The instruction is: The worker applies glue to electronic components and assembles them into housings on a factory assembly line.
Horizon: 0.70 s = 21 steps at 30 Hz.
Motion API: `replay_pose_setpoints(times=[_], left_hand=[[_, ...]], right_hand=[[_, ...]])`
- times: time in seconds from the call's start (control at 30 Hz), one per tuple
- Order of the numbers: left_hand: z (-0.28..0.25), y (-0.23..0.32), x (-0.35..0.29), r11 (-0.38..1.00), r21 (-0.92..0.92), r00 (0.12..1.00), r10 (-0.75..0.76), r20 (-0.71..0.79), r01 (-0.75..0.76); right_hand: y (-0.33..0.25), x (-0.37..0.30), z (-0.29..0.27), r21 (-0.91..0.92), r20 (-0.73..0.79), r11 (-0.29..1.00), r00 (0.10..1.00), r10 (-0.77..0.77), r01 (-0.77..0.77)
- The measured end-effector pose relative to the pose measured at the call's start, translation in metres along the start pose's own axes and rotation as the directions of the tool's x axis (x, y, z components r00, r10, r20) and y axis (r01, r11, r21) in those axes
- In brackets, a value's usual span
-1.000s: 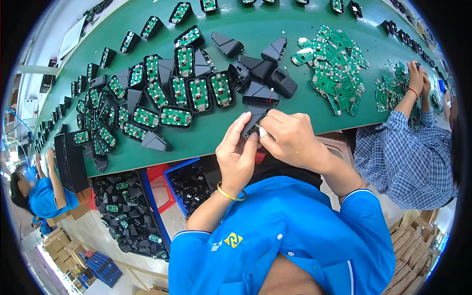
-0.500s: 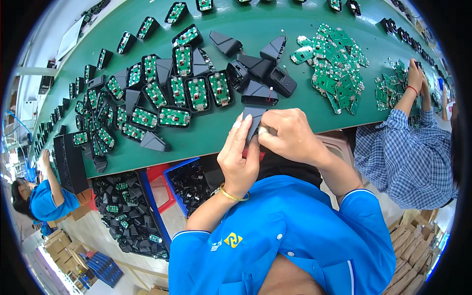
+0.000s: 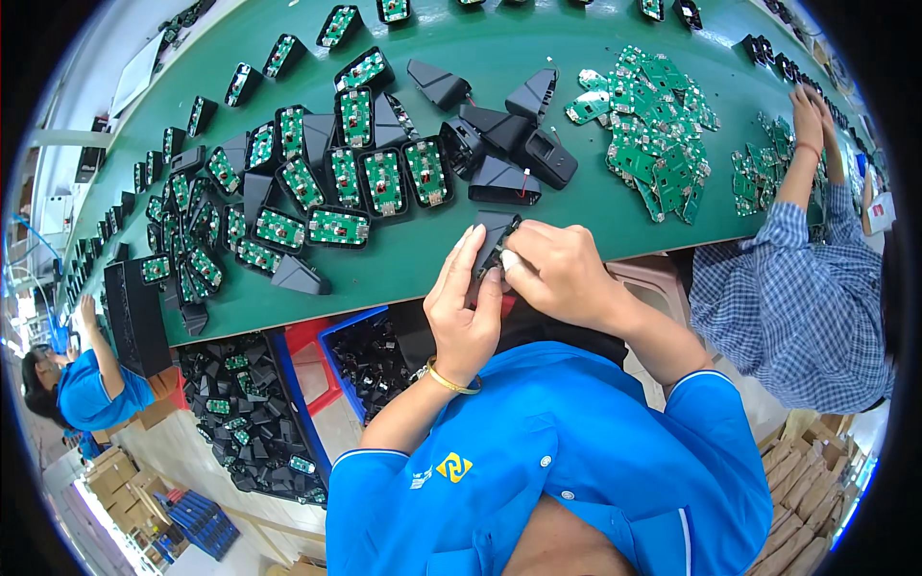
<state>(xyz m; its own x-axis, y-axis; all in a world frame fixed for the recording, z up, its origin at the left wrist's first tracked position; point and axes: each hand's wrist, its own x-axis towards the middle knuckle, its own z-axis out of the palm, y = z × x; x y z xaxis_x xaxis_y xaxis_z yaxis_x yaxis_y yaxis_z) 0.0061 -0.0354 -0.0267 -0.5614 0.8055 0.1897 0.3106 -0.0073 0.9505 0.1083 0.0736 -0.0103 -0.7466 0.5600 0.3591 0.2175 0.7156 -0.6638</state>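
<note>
Over the front edge of the green table, my left hand [image 3: 461, 305] holds a black wedge-shaped plastic housing [image 3: 492, 232] between its straight fingers and thumb. The housing is tilted, with its open side turned to the right. My right hand [image 3: 569, 276] is closed, its thumb and curled fingertips pressed on that open edge. Small parts show dimly inside the opening, mostly covered by my fingers. Just beyond lies another black housing [image 3: 505, 182] with a thin wire and white connector standing up. More empty-looking dark housings [image 3: 492, 128] are heaped behind it.
Left on the green table [image 3: 403, 274] stand many housings with green circuit boards [image 3: 386, 182]. A pile of bare circuit boards [image 3: 661, 134] lies right. Below are a blue bin [image 3: 357, 365] and a large crate of housings [image 3: 252, 422]. Co-workers sit at right [image 3: 788, 307] and far left [image 3: 91, 384].
The housing has turned in my hands, so more of its open side shows. My right fingers have shifted slightly along its edge. The right co-worker's hands have moved up and away.
</note>
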Motion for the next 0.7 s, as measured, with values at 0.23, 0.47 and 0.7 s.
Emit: replay_pose_setpoints(times=[0.23,0.47,0.7], left_hand=[[0.009,-0.005,0.002,0.930,0.255,0.950,0.297,-0.099,-0.264],[-0.001,-0.002,0.009,0.980,0.099,0.984,0.177,-0.023,-0.174],[-0.002,-0.005,0.009,0.957,0.135,0.966,0.259,0.002,-0.257]], right_hand=[[-0.008,0.002,0.009,-0.240,0.024,0.971,1.000,-0.009,0.015],[0.006,-0.003,0.002,0.193,0.024,0.977,0.996,0.086,-0.089],[-0.008,0.001,-0.014,0.489,0.500,0.532,0.722,0.478,-0.691]])
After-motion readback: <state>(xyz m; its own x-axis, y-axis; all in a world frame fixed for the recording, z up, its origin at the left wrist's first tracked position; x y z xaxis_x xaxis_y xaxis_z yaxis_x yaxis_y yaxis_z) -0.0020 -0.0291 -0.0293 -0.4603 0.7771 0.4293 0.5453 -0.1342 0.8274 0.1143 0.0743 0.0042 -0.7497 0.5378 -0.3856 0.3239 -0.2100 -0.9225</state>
